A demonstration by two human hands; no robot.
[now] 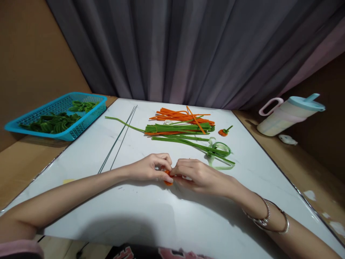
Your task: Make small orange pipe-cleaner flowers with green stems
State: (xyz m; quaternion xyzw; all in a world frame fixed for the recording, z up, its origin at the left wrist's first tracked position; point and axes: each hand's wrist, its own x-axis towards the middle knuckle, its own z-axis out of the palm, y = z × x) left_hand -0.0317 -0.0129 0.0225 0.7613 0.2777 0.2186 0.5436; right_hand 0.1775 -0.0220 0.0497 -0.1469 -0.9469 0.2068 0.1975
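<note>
Near the middle of the white table, my left hand point(153, 167) pinches a small orange coiled piece point(168, 178), which looks like bent pipe cleaner. My right hand point(194, 174) meets it from the other side, fingers pressed together on the same piece. Most of the piece is hidden by the fingers. Beyond the hands lie orange pipe cleaners point(172, 114) and a bundle of green pipe cleaners point(178, 128), with several loose green stems point(188, 144) closer to me. A small orange pumpkin shape with a green stem point(223, 132) sits to their right.
A pale green ribbon coil point(221, 147) lies by the stem ends. Thin dark wires point(118, 140) lie at the left. A blue basket point(72, 135) holding green leaf shapes stands at the far left. On the right stands a tumbler with a handle point(285, 117). A grey curtain point(161, 50) hangs behind.
</note>
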